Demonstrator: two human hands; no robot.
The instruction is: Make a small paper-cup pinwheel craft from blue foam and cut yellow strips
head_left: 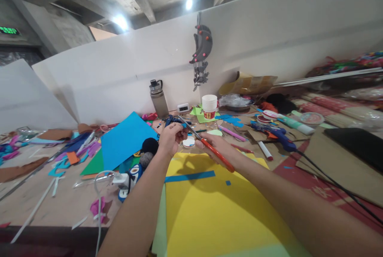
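Observation:
My right hand (214,145) is closed around scissors (218,155) with orange-red handles, their blades pointing up and left. Pinched in my left hand (172,137) is a small piece of blue paper (184,125), right beside the blade tips. Part of that piece is hidden by my fingers. Below both hands lies a yellow sheet (206,213), with a blue strip (191,176) and a tiny blue square (228,183) on it. Just beyond my hands is a small white disc (188,142).
Left are a large blue sheet (128,139), a power strip (134,173) with a white plug, and scraps. A bottle (159,99) and stacked paper cups (209,105) stand at the back. Right lies a blue glue gun (283,137) with its trailing cord.

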